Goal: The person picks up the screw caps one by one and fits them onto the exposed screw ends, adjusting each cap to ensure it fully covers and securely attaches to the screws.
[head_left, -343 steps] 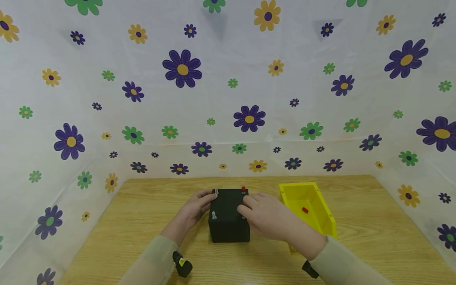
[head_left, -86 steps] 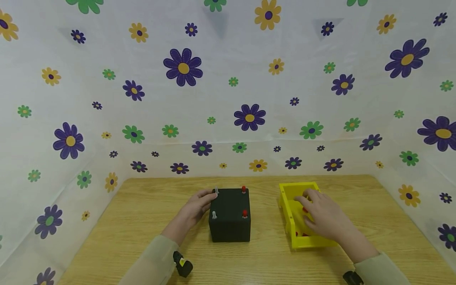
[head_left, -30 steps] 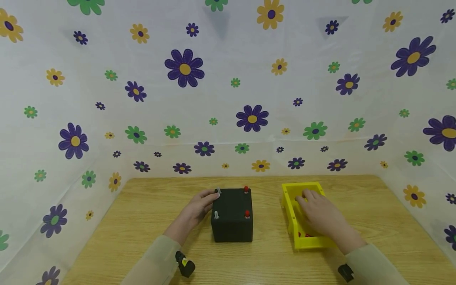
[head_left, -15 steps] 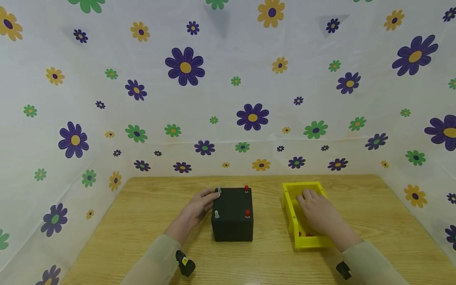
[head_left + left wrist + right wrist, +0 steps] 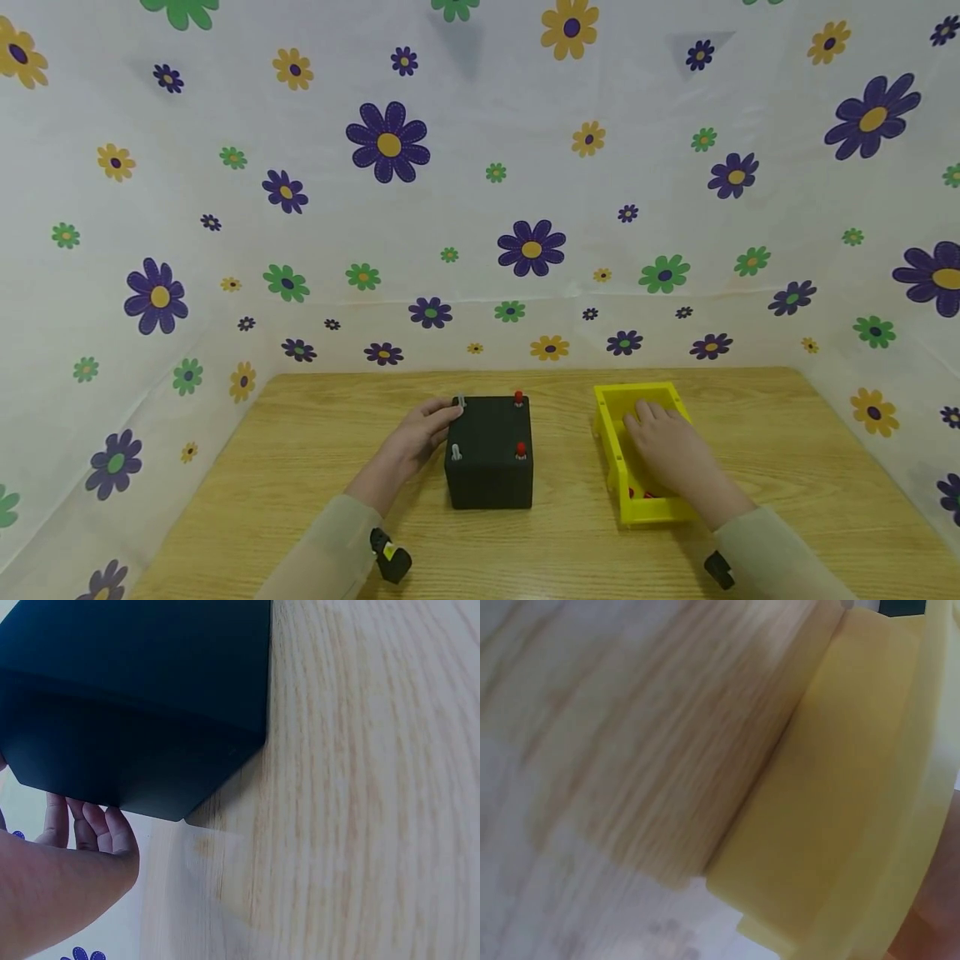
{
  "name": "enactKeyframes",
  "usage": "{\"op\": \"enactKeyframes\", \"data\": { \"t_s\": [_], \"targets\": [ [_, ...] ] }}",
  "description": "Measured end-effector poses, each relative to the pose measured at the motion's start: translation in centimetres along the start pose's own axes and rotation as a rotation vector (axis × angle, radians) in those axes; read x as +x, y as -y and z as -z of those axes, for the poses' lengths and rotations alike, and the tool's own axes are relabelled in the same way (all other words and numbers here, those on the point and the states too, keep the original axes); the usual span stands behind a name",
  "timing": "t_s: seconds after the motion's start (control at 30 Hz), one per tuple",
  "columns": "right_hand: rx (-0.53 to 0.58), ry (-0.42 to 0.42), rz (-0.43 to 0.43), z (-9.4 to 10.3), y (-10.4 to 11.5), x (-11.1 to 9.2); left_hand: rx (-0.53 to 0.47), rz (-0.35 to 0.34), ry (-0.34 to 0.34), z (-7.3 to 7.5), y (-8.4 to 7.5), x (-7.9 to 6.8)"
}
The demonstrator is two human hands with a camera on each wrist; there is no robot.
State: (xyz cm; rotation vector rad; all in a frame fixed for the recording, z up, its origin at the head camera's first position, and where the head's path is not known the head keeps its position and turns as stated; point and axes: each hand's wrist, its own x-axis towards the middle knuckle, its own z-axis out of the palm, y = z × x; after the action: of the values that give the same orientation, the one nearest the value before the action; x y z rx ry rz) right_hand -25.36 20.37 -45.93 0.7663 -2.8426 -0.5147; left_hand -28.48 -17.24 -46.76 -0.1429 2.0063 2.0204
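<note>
A black box [image 5: 489, 442] is seen upright on the table [image 5: 555, 542], just below the centre of the frame in the head view. It is gripped at its upper left corner by the left hand [image 5: 415, 433]: a digit is laid on the top and the other fingers are set against the side. In the left wrist view, the upper left is filled by the box, and straight fingertips are seen touching its edge at the lower left.

The top's left corners are fitted with bare grey pins [image 5: 455, 452]; the two pins on the right are covered by red caps [image 5: 521, 449].

A yellow tray [image 5: 656, 511] is placed right of centre, well apart from the box. The right hand [image 5: 670, 450] is lowered into it with its fingers bent; the fingertips are hidden, so whether anything is held cannot be told. Small red pieces [image 5: 649, 495] are seen at the tray's lower end. The two hands are kept well apart.

The upper frame is filled by a white flowered cloth [image 5: 315, 233].
</note>
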Motion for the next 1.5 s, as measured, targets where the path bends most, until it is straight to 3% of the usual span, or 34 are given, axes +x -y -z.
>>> {"op": "enactKeyframes", "data": {
  "t_s": [0.4,1.5],
  "targets": [
    [-0.016,0.014,-0.02,-1.3,0.5,0.4,-0.007,-0.025,0.023,0.0,0.2,0.0],
    [0.133,0.044,-0.044,-1.6,0.6,0.8,-0.011,-0.019,0.016,0.0,0.2,0.0]
  ]
}}
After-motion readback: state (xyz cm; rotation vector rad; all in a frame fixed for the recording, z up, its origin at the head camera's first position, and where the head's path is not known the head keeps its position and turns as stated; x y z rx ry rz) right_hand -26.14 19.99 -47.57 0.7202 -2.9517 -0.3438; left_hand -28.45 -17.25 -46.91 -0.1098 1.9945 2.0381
